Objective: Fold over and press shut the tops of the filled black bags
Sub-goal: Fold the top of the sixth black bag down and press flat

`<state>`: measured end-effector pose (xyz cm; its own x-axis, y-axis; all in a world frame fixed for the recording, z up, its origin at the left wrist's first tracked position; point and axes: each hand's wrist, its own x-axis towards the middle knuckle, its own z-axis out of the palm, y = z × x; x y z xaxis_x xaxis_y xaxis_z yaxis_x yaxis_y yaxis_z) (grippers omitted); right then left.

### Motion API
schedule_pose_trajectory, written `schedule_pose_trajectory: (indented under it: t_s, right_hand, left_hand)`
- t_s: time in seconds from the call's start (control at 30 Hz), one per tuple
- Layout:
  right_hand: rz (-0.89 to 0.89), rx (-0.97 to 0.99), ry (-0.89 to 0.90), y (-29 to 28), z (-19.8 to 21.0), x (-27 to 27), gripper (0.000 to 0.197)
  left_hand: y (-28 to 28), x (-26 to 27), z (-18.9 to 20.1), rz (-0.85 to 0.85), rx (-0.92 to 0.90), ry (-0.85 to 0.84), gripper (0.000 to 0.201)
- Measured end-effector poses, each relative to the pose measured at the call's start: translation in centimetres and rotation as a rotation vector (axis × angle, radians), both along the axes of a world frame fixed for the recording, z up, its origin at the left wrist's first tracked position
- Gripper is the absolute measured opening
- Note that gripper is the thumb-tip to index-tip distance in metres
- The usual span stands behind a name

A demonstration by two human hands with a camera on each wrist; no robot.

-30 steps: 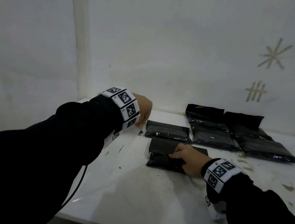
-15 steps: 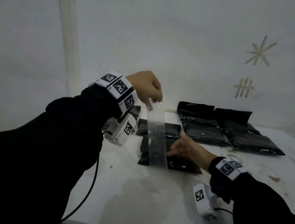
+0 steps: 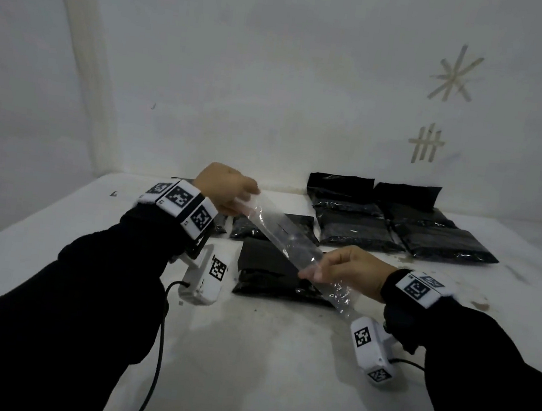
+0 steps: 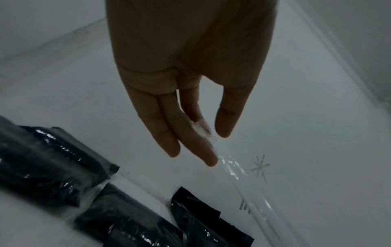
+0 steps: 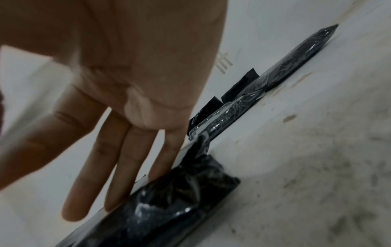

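Note:
A filled black bag point(image 3: 265, 272) lies in the middle of the white table point(image 3: 246, 354), its top flap folded over. A clear plastic strip point(image 3: 286, 241) stretches slantwise just above it. My left hand point(image 3: 246, 199) pinches the strip's far upper end; in the left wrist view the pinching fingers point(image 4: 201, 127) show, with the strip point(image 4: 232, 170) running away from them. My right hand point(image 3: 311, 272) pinches the strip near its lower end, and a crumpled tail hangs below. In the right wrist view the other fingers point(image 5: 127, 167) reach out straight over the bag point(image 5: 180, 192).
More filled black bags lie behind: one point(image 3: 294, 228) just past the strip, two point(image 3: 355, 228) point(image 3: 441, 241) at the back right with flaps standing against the wall. The table's left edge and the wall close in. Tape marks point(image 3: 427, 143) are on the wall.
My right hand left the bag and took the strip's lower end. The strip, hanging down from my left hand before, is now pulled slantwise over the bag, and my left hand has dropped lower.

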<state>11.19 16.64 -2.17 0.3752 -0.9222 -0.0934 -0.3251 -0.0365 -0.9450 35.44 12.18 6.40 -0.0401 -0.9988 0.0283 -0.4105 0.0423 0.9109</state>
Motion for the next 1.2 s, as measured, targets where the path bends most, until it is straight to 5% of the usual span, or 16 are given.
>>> schedule_pose_trajectory:
  t_s: [0.17,0.43,0.6,0.77,1.2]
  right_hand:
    - [-0.047,0.053,-0.019,-0.8,0.1,-1.3,0.033]
    - [-0.092,0.111,0.057,-1.7,-0.1,-2.9,0.016]
    - [-0.083,0.193,0.105,-2.2,0.1,-3.4,0.024]
    - [-0.057,0.202,0.188,-2.5,-0.3,-3.8,0.02]
    - [-0.192,0.262,0.063,-2.8,-0.6,-4.3,0.02]
  left_hand:
    - [-0.2,0.7,-3.5,0.001,0.087,0.153,0.011]
    - [0.4,0.2,-7.1,0.007,0.261,0.175,0.003]
    - [0.6,0.1,-7.9,-0.01,0.34,0.189,0.031]
    - [0.5,-0.2,-8.2,-0.007,0.363,0.218,0.031]
    - [0.0,-0.3,-8.3,0.018,0.386,0.253,0.021]
